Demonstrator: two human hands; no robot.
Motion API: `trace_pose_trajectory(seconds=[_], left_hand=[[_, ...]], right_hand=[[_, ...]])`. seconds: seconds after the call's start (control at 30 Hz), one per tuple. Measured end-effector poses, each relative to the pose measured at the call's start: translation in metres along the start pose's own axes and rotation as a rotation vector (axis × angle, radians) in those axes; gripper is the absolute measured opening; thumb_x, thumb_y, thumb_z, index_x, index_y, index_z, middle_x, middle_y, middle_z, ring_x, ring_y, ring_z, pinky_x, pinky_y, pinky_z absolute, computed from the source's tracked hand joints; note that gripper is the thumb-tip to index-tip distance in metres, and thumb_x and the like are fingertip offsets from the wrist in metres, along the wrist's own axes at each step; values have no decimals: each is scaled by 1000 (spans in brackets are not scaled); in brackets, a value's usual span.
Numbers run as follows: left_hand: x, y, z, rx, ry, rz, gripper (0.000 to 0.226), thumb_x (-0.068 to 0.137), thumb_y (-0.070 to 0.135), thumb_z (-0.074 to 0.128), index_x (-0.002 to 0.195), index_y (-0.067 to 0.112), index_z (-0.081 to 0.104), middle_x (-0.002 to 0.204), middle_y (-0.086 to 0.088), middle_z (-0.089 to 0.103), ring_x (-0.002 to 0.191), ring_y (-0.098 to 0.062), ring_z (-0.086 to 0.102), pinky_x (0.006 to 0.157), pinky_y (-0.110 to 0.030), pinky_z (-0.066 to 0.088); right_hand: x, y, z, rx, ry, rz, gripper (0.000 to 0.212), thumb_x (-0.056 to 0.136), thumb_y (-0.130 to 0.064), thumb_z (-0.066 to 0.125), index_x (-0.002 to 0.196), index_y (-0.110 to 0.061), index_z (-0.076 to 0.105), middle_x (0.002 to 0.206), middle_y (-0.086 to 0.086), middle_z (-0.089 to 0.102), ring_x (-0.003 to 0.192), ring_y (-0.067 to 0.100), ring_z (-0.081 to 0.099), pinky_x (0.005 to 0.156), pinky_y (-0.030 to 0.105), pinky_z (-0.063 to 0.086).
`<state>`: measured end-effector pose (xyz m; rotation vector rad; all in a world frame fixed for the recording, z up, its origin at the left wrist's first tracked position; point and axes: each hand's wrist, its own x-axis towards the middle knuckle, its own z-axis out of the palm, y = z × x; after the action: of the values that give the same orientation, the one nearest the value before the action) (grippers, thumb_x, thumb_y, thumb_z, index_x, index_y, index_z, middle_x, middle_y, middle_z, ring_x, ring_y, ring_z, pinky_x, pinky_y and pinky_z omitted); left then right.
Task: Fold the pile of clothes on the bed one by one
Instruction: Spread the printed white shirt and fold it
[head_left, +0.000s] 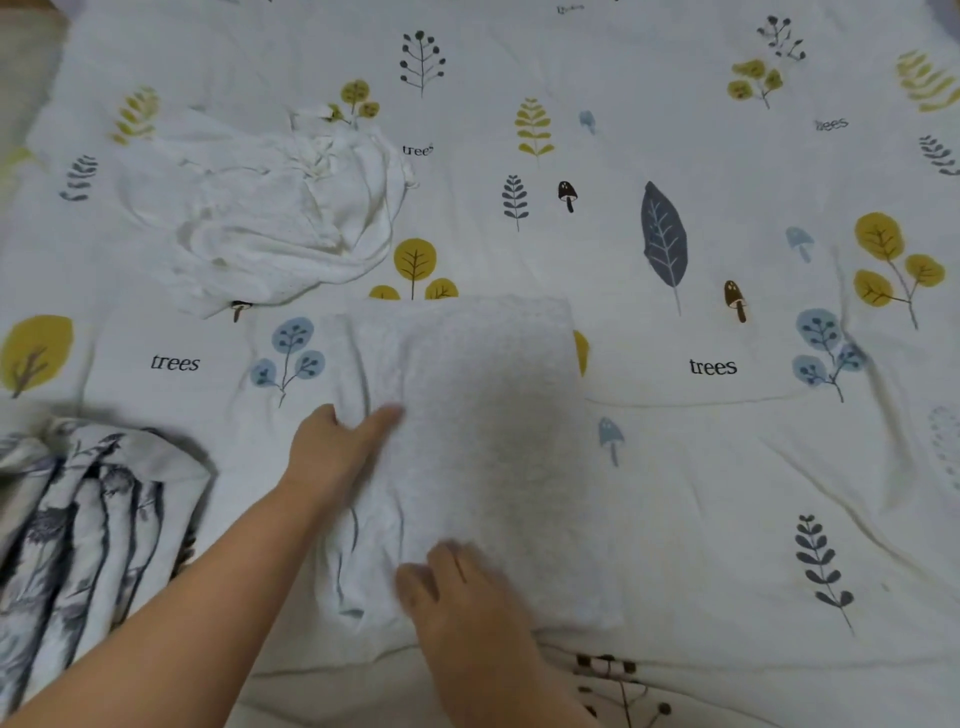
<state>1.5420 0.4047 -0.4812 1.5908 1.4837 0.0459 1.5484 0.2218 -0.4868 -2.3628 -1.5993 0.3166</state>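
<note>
On my far left lies a grey patterned cloth (78, 525), then a crumpled white garment (260, 213) higher up the bed (727, 467). My left hand (332, 447) pinches the white towel's (483, 431) left edge. My right hand (457, 587) rests flat on it, fingers straight. The towel looks soft, light and floppy, so I think its edges and corners are best to hold.
</note>
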Motion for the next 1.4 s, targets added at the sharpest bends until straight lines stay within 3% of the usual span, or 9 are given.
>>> trace_pose_trajectory(seconds=[0.17,0.3,0.5,0.7,0.8,0.9,1.2,1.33,1.4], left_hand=[[-10,-9,-5,-183,-245,-69,36,80,14,71,114,9,57,112,-10,66,96,-24,64,84,-37,53],[-33,-33,-11,41,59,-15,76,74,40,74,132,9,34,113,-7,56,109,-30,56,85,-33,42],[-82,-86,2,557,-178,229,105,83,32,63,143,30,-23,128,-2,35,102,-21,55,73,-27,42],[-85,-95,-17,528,-118,318,85,81,23,69,148,24,17,116,-2,39,93,-19,53,74,-27,44],[-86,-103,-24,651,24,815,61,77,25,64,135,15,47,124,-22,51,109,-31,51,84,-39,48],[-83,-116,-30,843,-166,1122,55,79,39,55,130,19,56,139,-15,47,127,-27,41,101,-42,34],[-70,-104,-29,928,-262,1073,67,38,31,91,101,19,73,115,-3,67,107,-25,64,99,-40,32],[-65,-73,-40,592,-218,958,21,67,33,59,82,24,72,88,12,71,98,-4,56,99,-19,26],[-57,-50,-47,250,-255,708,9,74,21,57,74,23,66,69,15,66,70,7,55,73,-12,39]], right_hand=[[-5,12,-10,61,-49,-188,19,50,-41,73,65,-30,73,61,-14,63,59,4,61,57,15,50],[-2,38,-27,72,155,51,39,70,-25,47,96,-17,75,103,7,72,92,25,69,74,33,57],[-21,74,-19,-204,-212,387,62,97,-41,13,123,-14,62,131,19,54,118,38,54,85,55,49],[-50,97,-25,-239,-291,162,69,100,-43,4,125,-15,61,135,15,51,121,34,52,94,47,46],[-65,117,-33,-270,-180,-34,54,86,-47,52,129,-14,57,139,14,46,124,34,48,108,36,22],[-68,129,-37,-300,-243,-74,85,43,-23,89,123,-10,62,133,18,53,118,36,54,103,39,36],[-54,118,-46,-193,-89,-120,61,33,-12,91,91,-9,72,101,11,71,93,32,68,85,37,52],[-35,113,-68,158,22,129,12,73,-9,67,84,-13,70,93,-2,70,96,20,64,86,25,40],[-16,113,-86,433,8,313,11,83,-9,61,79,-18,66,75,-10,65,75,-1,59,69,12,39]])
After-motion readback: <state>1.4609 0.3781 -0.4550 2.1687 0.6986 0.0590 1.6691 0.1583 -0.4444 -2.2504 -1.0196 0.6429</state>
